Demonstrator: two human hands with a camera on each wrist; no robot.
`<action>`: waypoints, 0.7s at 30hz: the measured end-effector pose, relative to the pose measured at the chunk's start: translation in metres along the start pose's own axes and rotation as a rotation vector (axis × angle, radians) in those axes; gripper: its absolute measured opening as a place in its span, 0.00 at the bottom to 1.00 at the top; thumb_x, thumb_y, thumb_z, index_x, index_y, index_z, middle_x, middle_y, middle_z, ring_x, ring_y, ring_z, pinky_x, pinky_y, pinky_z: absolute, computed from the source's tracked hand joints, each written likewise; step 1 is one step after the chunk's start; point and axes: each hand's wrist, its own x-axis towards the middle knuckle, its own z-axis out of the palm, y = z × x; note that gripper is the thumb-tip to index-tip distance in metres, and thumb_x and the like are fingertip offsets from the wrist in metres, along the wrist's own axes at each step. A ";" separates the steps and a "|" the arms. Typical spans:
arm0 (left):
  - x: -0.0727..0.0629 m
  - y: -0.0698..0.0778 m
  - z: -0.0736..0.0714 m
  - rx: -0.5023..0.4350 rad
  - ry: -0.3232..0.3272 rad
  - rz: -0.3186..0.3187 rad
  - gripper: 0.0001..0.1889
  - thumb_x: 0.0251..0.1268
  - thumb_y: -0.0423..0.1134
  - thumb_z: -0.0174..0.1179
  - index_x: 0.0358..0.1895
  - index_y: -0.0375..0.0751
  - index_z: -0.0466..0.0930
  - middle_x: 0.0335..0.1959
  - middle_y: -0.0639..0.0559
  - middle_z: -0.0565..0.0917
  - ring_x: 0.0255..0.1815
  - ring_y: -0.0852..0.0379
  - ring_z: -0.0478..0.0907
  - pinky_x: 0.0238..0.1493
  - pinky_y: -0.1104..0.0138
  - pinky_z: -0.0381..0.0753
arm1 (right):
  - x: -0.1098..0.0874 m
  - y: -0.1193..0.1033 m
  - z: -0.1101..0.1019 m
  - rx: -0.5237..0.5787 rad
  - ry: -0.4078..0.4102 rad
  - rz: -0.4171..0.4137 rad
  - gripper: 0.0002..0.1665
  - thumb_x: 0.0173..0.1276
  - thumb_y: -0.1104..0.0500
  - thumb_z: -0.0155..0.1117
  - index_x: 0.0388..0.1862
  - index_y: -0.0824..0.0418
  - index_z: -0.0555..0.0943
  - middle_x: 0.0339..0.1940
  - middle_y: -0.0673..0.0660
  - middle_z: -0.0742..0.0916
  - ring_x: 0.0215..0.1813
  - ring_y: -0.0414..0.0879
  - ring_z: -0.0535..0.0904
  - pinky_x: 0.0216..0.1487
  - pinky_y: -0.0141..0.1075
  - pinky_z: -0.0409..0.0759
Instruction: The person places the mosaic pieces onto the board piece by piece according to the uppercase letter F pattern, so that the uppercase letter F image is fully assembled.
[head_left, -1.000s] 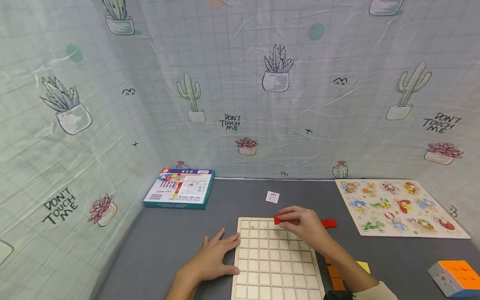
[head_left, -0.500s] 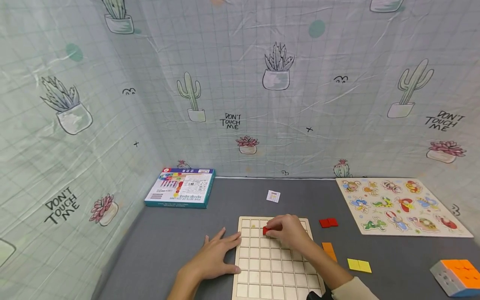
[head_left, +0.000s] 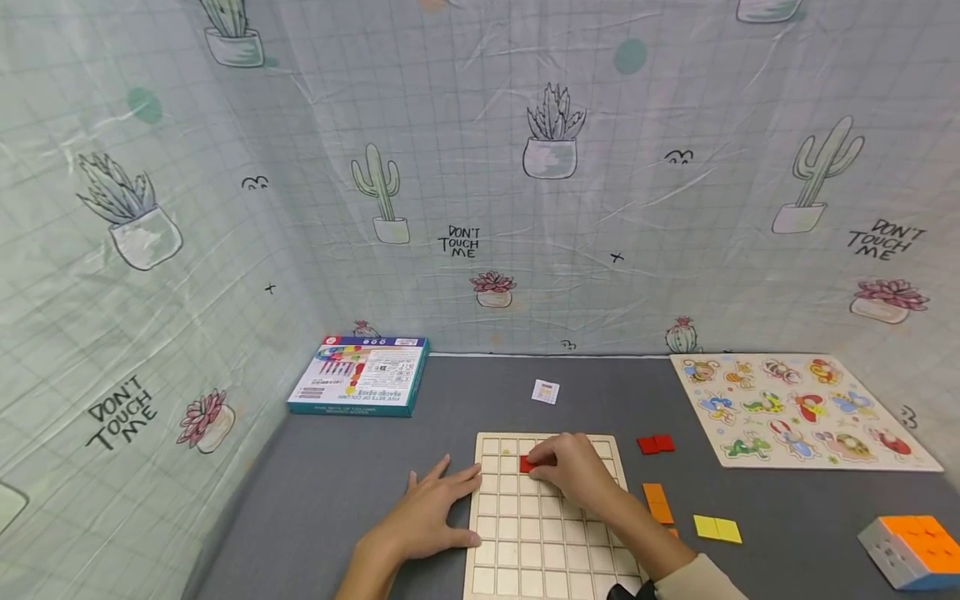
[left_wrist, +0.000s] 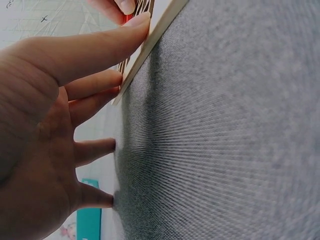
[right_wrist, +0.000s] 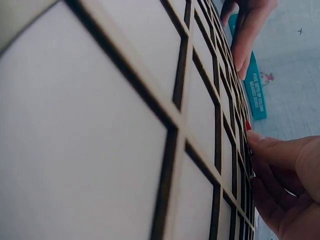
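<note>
A wooden grid board (head_left: 508, 529) lies flat on the grey table. My right hand (head_left: 576, 471) is over its upper rows, thumb and fingers pinching a small red square tile (head_left: 525, 464) by its right side. The tile sits at a cell in the second row from the top. In the right wrist view, the thumb of the right hand (right_wrist: 285, 175) meets the tile's red edge (right_wrist: 248, 125). My left hand (head_left: 423, 517) is spread along the board's left edge, thumb and index fingertip on the rim. In the left wrist view, other fingers of the left hand (left_wrist: 55, 120) touch the cloth.
Right of the board lie two red tiles (head_left: 656, 444), several orange tiles (head_left: 657, 502) and two yellow tiles (head_left: 717, 528). A patterned card (head_left: 545, 392) lies behind it. A boxed set (head_left: 360, 375), an insect puzzle board (head_left: 802, 412) and a puzzle cube (head_left: 911, 552) stand around.
My right hand has carried the red tile from above the board's top edge leftward and nearer, down to a second-row cell. The left hand has stayed in place.
</note>
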 end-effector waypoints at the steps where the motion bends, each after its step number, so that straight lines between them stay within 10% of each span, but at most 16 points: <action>1: 0.000 0.000 0.000 0.001 0.001 0.000 0.43 0.54 0.58 0.74 0.75 0.52 0.71 0.79 0.55 0.68 0.83 0.30 0.52 0.65 0.16 0.44 | 0.000 0.000 0.000 -0.005 0.002 0.000 0.09 0.53 0.64 0.80 0.35 0.59 0.93 0.37 0.51 0.94 0.41 0.46 0.89 0.42 0.30 0.84; 21: 0.001 0.002 0.001 0.003 -0.018 0.002 0.42 0.58 0.55 0.72 0.76 0.50 0.69 0.81 0.55 0.66 0.84 0.29 0.49 0.64 0.15 0.40 | 0.004 -0.001 0.002 0.028 0.026 0.024 0.10 0.49 0.66 0.82 0.33 0.60 0.92 0.35 0.53 0.93 0.39 0.46 0.88 0.38 0.29 0.82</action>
